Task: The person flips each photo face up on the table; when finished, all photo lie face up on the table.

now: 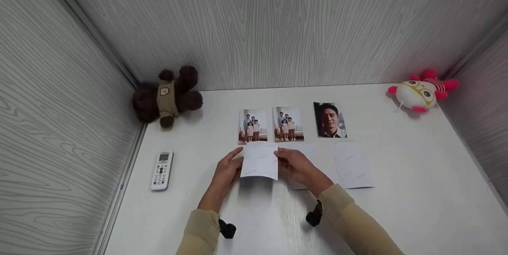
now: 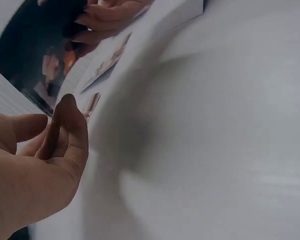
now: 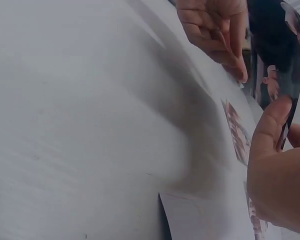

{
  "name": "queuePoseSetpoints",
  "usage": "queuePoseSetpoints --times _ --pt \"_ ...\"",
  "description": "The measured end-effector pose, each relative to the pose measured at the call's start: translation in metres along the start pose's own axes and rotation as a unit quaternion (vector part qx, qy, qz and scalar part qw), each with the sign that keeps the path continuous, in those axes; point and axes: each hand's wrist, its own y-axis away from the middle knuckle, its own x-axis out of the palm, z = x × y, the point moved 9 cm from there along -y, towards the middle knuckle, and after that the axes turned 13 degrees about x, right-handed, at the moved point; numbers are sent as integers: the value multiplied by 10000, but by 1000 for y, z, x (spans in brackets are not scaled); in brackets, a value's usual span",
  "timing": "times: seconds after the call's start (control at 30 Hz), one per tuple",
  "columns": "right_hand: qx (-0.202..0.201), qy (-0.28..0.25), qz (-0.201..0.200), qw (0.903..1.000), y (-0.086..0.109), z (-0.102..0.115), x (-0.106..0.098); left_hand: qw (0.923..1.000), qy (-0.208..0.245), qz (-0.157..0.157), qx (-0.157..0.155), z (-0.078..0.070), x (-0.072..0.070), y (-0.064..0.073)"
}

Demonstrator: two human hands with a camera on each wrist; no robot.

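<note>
A photo print is raised above the table, its white back facing up in the head view and its dark printed side visible in both wrist views. My right hand pinches its right edge, with the thumb against the printed side. At the opposite edge my left hand holds on with bent fingers; its fingertips are partly hidden behind the print. Beyond it lie two family photos and a portrait photo, face up. Two white-backed prints lie to the right, one partly covered by my right hand.
At the left, a white remote control lies on the white table. A brown plush bear lies at the back left corner, and a red and white plush toy at the back right. Grey wood-grain panels border the table.
</note>
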Motion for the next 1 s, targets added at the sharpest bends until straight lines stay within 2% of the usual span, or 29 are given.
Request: queuePoseSetpoints --times 0.07,0.13,0.2,0.27,0.37,0.47,0.5,0.63,0.7,0.77,0.87,0.93,1.0 --pt "17 -156 38 9999 0 1 0 9973 -632 -35 384 -9 1 -1" --pt "65 -325 166 9993 1 1 1 9871 -1381 -29 812 -19 3 -2" --pt "128 -487 300 9983 2 0 1 9700 -2071 -25 1275 -29 5 -1" --pt "209 -624 419 9970 3 -2 2 9532 -2486 -83 1717 -37 8 1" --pt "297 -705 494 9958 4 -4 3 9303 -2677 -146 2503 -50 11 5" --pt "282 -445 424 9977 5 -3 2 9147 -2671 -190 3027 -58 14 8" --pt "269 -325 388 9984 6 -3 1 9104 -2680 -188 3147 -59 14 9" --pt "285 145 268 9991 9 -1 -5 9036 -2693 -240 3324 -62 13 10" --pt "271 337 225 9988 10 0 -8 9032 -2686 -273 3338 -63 12 10" --pt "126 636 37 9979 11 4 -13 9095 -2621 -324 3210 -62 9 9" --pt "-360 1295 -555 9894 13 14 -20 9313 -2337 -289 2780 -58 5 6" --pt "-758 1721 -1013 9769 16 23 -23 9452 -2102 -253 2485 -53 3 4" --pt "-1169 2111 -1395 9604 20 31 -23 9584 -1752 -183 2245 -48 2 3"
